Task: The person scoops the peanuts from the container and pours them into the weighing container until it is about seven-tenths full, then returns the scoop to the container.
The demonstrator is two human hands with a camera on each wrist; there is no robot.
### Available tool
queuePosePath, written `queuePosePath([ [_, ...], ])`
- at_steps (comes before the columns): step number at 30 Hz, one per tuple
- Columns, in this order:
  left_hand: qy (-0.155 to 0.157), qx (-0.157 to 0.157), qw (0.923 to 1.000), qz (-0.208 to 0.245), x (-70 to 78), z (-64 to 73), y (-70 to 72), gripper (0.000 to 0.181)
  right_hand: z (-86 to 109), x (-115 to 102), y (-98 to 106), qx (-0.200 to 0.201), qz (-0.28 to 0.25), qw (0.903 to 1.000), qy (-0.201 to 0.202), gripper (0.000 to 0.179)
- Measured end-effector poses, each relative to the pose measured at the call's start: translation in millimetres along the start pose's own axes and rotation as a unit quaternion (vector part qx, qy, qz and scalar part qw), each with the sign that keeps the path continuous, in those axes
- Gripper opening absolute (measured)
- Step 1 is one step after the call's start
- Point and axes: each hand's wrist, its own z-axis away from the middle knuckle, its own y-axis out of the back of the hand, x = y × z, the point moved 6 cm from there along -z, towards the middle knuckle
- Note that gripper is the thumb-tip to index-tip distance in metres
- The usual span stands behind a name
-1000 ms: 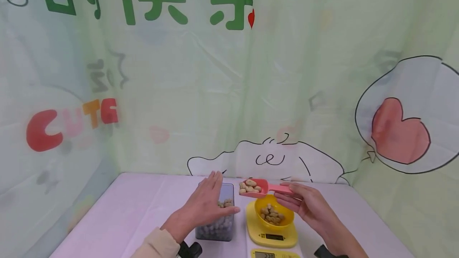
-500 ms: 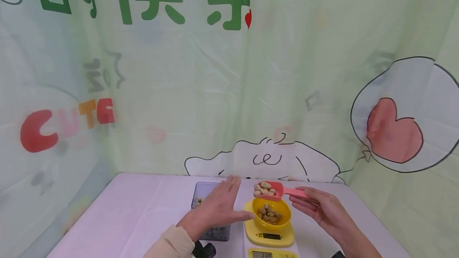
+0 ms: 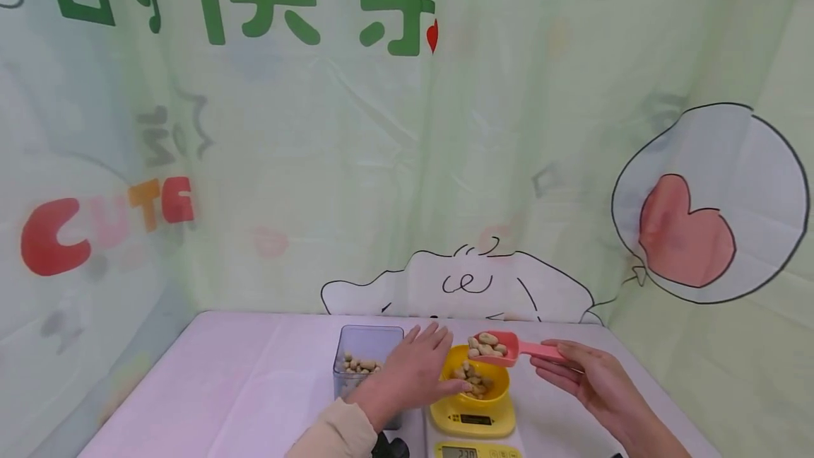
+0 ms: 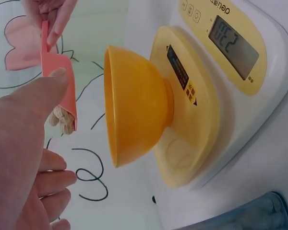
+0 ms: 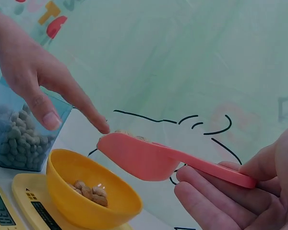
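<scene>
My right hand (image 3: 588, 380) pinches the handle of a pink scoop (image 5: 139, 158) between thumb and fingers. Several unshelled peanuts (image 3: 488, 345) lie in the scoop, which is held above a yellow bowl (image 4: 134, 105). More peanuts (image 5: 90, 192) sit inside the bowl. It stands on the yellow platform of a kitchen scale (image 4: 249, 52) whose display reads 230. My left hand (image 3: 410, 373) is stretched out with extended fingers at the left of the bowl and scoop, holding nothing. In the right wrist view its fingertips come close to the scoop's front edge.
A clear bluish plastic container (image 3: 369, 334) with many peanuts stands left of the scale, partly hidden by the left hand and sleeve. A pale tablecloth (image 3: 242, 380) covers the table. Behind it hangs a printed curtain (image 3: 318, 161).
The right hand has carried the loaded scoop rightward, from the bowl's left edge to above the bowl. The left hand has also moved right, from over the container toward the bowl.
</scene>
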Motion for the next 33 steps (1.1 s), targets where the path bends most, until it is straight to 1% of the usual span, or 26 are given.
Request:
queuePosePath([
  [3, 0.009, -0.003, 0.9998, -0.017, 4.5, -4.8, -3.8, 0.088, 1.4, -1, 2, 0.003, 0.013, 0.9999, 0.005, 0.035],
  [7, 0.029, -0.011, 0.9989, -0.035, 6.5, -8.1, -9.3, 0.088, 3.1, -2, 1, -0.004, 0.037, 0.9992, 0.015, 0.039],
  [11, 0.044, -0.018, 0.9965, -0.07, 7.0, -10.7, -15.0, 0.086, 5.0, -4, -2, -0.003, 0.063, 0.9977, 0.025, 0.044],
  [15, 0.05, -0.03, 0.9931, -0.101, 7.9, -12.7, -19.1, 0.084, 8.3, -7, -5, 0.012, 0.115, 0.9927, 0.034, 0.046],
  [17, 0.051, -0.036, 0.9915, -0.115, 8.6, -12.9, -19.8, 0.083, 9.9, -8, -8, 0.02, 0.149, 0.9878, 0.041, 0.045],
  [20, 0.049, -0.034, 0.9892, -0.134, 9.3, -12.1, -19.6, 0.083, 11.0, -11, -12, 0.027, 0.194, 0.9791, 0.055, 0.043],
  [22, 0.047, -0.033, 0.9879, -0.144, 9.7, -11.6, -19.6, 0.083, 11.1, -13, -14, 0.031, 0.214, 0.9744, 0.063, 0.042],
  [27, 0.044, -0.032, 0.9875, -0.148, 10.7, -11.0, -19.4, 0.082, 14.0, -18, -16, 0.039, 0.251, 0.9633, 0.086, 0.039],
  [29, 0.045, -0.033, 0.9873, -0.149, 11.0, -11.0, -19.0, 0.082, 15.7, -21, -16, 0.042, 0.271, 0.9563, 0.102, 0.037],
  [33, 0.047, -0.035, 0.9861, -0.156, 11.1, -11.2, -18.4, 0.083, 19.7, -29, -17, 0.058, 0.312, 0.9387, 0.135, 0.035],
])
